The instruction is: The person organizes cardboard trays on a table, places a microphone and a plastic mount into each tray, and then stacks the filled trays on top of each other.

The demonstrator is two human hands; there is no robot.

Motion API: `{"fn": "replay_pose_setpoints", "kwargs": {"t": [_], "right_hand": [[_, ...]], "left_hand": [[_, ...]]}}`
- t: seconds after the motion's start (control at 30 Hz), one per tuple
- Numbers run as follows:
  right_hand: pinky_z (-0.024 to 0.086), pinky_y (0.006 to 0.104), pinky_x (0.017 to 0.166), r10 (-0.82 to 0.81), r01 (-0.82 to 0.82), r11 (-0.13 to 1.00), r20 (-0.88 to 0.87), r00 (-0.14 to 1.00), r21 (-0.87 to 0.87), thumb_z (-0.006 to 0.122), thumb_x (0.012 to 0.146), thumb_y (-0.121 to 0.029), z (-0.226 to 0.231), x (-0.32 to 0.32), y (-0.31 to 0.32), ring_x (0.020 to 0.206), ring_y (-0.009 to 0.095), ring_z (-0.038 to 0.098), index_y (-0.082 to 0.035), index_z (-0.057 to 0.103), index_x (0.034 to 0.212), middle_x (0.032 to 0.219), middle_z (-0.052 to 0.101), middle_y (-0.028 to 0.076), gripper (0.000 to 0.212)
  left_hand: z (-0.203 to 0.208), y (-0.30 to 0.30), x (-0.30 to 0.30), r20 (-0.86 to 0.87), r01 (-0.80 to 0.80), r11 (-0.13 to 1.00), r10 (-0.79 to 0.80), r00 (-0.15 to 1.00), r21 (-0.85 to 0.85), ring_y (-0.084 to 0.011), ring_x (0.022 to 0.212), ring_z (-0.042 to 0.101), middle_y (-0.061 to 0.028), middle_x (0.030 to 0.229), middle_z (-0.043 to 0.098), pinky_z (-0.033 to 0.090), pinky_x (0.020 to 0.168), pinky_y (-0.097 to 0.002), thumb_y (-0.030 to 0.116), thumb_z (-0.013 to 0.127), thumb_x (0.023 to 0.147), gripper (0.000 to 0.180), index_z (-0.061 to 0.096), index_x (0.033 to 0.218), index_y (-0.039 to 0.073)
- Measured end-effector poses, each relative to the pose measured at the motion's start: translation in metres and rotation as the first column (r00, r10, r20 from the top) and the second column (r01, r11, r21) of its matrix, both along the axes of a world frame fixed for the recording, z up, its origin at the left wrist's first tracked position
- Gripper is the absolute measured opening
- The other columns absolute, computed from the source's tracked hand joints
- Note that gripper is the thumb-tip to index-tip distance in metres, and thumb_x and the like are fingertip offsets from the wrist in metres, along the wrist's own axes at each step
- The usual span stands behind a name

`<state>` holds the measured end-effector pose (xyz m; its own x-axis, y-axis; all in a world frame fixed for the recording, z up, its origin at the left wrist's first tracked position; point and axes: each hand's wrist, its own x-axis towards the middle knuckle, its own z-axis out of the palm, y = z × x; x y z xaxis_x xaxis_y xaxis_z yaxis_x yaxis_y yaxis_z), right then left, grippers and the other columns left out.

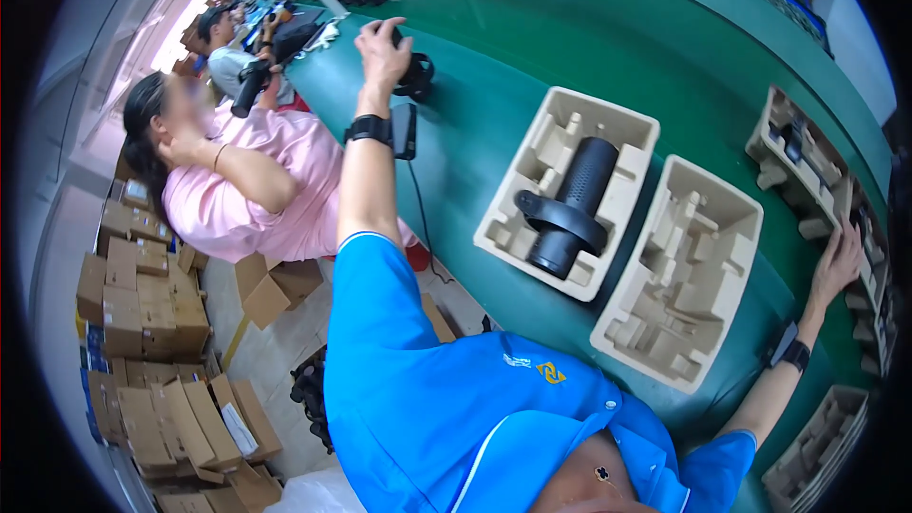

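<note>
My left hand [383, 54] reaches to the far left of the green table, its fingers curled at a black ring-shaped part [418, 78]; the hand partly hides it. At the far right, my right hand [838, 264] has its fingers at the edge of a beige moulded-pulp tray [774, 138] that has dark parts in it. Between my arms, a second pulp tray [494, 226] bears a perforated black cylinder [591, 176], with a black collar [568, 218] around its lower half. Beside it is another pulp tray [655, 299] with bare hollows.
A person in pink [266, 180] sits at the left, and another person [228, 62] is farther back. Cardboard boxes [152, 299] are piled on the floor at left. More pulp trays [817, 451] stand at lower right. A black cable [420, 204] hangs by my left wrist.
</note>
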<state>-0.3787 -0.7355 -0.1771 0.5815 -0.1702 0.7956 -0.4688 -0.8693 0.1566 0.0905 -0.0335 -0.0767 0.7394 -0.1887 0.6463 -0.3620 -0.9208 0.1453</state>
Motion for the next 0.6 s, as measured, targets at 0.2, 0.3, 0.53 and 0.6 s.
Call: {"fn": "replay_pose_setpoints", "kwargs": {"t": [0.2,0.3,0.53,0.6], "right_hand": [[0.036,0.0392,0.103,-0.028,-0.025,0.936,0.144,0.989,0.35,0.051,0.1,-0.033,0.028,0.005,0.027,0.122,0.028,0.052,-0.015,0.058,0.131,0.127,0.06,0.011,0.036],[0.04,0.0349,0.101,0.065,-0.157,0.919,0.255,0.965,0.36,0.054,0.098,-0.032,0.066,-0.006,0.035,0.119,0.026,0.055,-0.013,0.057,0.132,0.125,0.06,0.014,0.039],[0.041,0.0316,0.098,0.616,-0.58,0.408,0.257,0.745,0.705,0.056,0.097,-0.027,0.156,-0.008,0.191,0.114,0.019,0.056,-0.005,0.054,0.133,0.121,0.062,0.009,0.042],[0.041,0.0333,0.099,0.8,-0.691,0.193,0.296,0.521,0.697,0.055,0.096,-0.033,0.16,0.001,0.216,0.115,0.021,0.054,-0.005,0.044,0.14,0.125,0.058,0.013,0.054]], "left_hand": [[0.047,-0.022,-0.033,0.109,0.302,0.946,-0.29,0.951,-0.121,-0.0312,0.103,0.057,-0.0159,0.104,0.062,0.046,0.094,-0.0389,0.018,0.079,0.074,0.039,0.071,0.112,0.019],[0.111,-0.09,-0.106,0.2,0.549,0.832,-0.527,0.826,-0.076,-0.0262,0.101,0.057,-0.0132,0.106,0.062,0.046,0.092,-0.0348,0.022,0.079,0.078,0.041,0.069,0.117,0.018],[0.152,-0.213,-0.263,-0.088,0.928,0.182,-0.983,0.162,-0.325,-0.0258,0.116,0.055,-0.0177,0.127,0.057,0.044,0.1,-0.0333,0.017,0.069,0.087,0.053,0.053,0.133,-0.004],[0.138,-0.228,-0.279,-0.186,0.904,0.105,-0.982,0.028,-0.415,-0.0276,0.12,0.053,-0.0191,0.129,0.055,0.042,0.103,-0.0346,0.019,0.068,0.088,0.056,0.05,0.133,-0.008]]}}
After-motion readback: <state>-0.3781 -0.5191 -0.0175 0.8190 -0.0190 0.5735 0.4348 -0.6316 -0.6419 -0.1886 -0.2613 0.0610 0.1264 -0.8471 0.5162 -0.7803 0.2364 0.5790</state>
